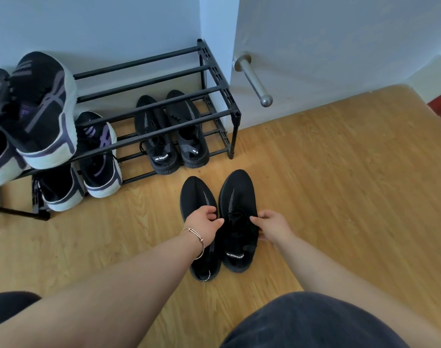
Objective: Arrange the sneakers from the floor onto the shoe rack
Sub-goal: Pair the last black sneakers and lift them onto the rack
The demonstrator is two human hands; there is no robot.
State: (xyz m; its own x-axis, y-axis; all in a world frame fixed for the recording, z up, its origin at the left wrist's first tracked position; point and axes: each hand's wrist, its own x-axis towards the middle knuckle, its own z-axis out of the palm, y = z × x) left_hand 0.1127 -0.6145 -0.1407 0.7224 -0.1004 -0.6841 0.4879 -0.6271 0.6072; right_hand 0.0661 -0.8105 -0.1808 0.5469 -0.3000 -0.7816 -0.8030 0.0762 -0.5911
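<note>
Two black knit sneakers lie side by side, toes toward the rack, on the wood-grain laminate floor (pixel 340 172). The left hand (pixel 204 226) curls over the left sneaker (pixel 196 192) at its collar, fingers closed on the fabric; the right hand (pixel 272 228) pinches the laced throat of the right sneaker (pixel 237 192). A matching black pair (pixel 171 131) sits on the lower tier of the black metal tube shoe rack (pixel 214 94), beside white-soled purple-striped sneakers (pixel 98 154).

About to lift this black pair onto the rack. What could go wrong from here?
The left hand and right hand grip only the soft knit collars of the black sneakers, so one may sag or slip. The free top bars are widely spaced; a toe could dip between them.
</note>
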